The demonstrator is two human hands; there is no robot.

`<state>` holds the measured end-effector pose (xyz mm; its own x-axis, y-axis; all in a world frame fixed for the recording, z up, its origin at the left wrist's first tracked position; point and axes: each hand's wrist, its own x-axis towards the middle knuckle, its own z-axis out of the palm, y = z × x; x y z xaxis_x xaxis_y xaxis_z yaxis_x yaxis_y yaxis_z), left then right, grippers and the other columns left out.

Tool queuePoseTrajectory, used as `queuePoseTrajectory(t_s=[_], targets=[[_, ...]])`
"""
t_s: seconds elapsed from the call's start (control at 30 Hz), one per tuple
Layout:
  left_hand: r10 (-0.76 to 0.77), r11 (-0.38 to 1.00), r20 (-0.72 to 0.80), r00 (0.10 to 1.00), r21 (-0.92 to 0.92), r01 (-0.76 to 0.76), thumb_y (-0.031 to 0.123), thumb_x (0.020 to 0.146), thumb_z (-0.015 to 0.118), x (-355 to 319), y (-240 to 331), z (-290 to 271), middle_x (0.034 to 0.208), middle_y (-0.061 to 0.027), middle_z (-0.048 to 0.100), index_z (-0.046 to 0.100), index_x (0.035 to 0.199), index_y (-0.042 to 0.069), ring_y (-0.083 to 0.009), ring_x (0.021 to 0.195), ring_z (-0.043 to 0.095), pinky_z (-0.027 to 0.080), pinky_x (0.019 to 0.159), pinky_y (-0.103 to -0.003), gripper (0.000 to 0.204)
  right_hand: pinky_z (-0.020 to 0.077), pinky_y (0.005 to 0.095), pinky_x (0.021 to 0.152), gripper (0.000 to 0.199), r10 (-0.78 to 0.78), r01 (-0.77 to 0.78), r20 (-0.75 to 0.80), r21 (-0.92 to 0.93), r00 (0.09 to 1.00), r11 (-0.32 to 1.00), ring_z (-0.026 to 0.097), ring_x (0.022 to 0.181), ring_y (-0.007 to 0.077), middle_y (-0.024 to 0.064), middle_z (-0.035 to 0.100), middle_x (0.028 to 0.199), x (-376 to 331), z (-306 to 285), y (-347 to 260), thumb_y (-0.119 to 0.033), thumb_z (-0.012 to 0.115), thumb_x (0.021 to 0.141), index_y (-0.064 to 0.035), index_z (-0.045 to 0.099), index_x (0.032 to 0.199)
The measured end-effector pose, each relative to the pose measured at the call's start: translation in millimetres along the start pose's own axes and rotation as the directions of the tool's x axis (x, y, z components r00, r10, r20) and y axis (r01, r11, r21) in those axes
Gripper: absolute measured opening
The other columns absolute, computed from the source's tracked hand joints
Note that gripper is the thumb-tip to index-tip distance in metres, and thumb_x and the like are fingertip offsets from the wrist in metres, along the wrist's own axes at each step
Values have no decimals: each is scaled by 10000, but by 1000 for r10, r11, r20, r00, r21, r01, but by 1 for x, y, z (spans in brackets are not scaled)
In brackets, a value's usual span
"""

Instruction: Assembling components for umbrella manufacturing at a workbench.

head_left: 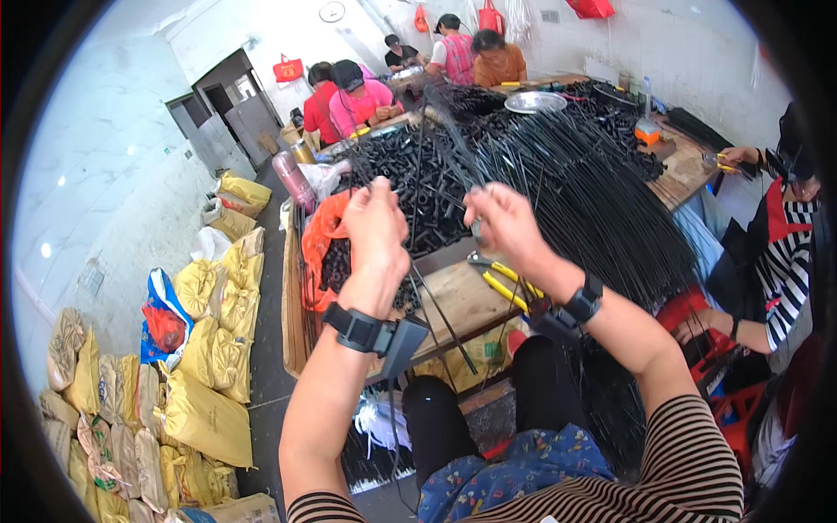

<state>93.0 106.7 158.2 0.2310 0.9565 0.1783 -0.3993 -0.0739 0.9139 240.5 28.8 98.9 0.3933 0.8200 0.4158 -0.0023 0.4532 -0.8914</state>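
Both my hands are raised over the near part of a worktable heaped with black parts. My left hand (377, 228) is closed, its fingertips pinched together; what lies in them is too small to make out. To its right, my right hand (504, 220) is also pinched closed, slightly blurred, and its content does not show clearly. Thin black rods (443, 322) slant down between my forearms, past the table's front edge. Below my right hand lie pliers (506, 281) with yellow handles. Short black tubular pieces (423, 174) are piled just beyond my hands.
A large bundle of long black rods (584, 200) covers the table's right side. An orange bag (324, 240) sits at the left edge, near a pink bottle (295, 179). Yellow sacks (205, 410) line the left wall. A co-worker in stripes (789, 253) is close on the right; others sit at the far end.
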Motion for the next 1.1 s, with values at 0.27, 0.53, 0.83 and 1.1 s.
queuePoseTrajectory(t_s=[0.27,0.53,0.83,1.1], targets=[[115,993,-12,993,24,-115,112,812,711,1,-13,9,782,-30,625,608,878,27,-74,617,533,418,555,-207,149,247,190,391,233,133,-146,86,169,987,975,339,446,8,13,611,705,-21,22,-1,-265,492,970,-57,582,914],[-37,998,24,999,-59,38,179,909,604,12,7,-14,505,61,403,600,888,35,-40,362,292,191,344,-214,146,265,183,418,240,121,-130,126,68,985,989,353,470,10,10,610,696,-22,15,-4,-268,484,969,-56,584,919],[-83,988,166,983,-114,103,159,908,608,3,1,-4,958,-82,669,575,951,46,-53,417,339,246,386,-213,126,245,186,390,236,158,-170,176,54,972,984,345,447,11,10,607,688,-29,18,4,-274,476,976,-70,578,917],[-134,977,144,981,-144,155,186,897,625,7,4,-15,986,-89,663,541,900,77,-59,429,316,259,393,-215,138,341,206,469,222,45,-46,66,10,997,999,419,504,35,-3,606,694,-18,13,10,-240,490,967,-59,596,896]])
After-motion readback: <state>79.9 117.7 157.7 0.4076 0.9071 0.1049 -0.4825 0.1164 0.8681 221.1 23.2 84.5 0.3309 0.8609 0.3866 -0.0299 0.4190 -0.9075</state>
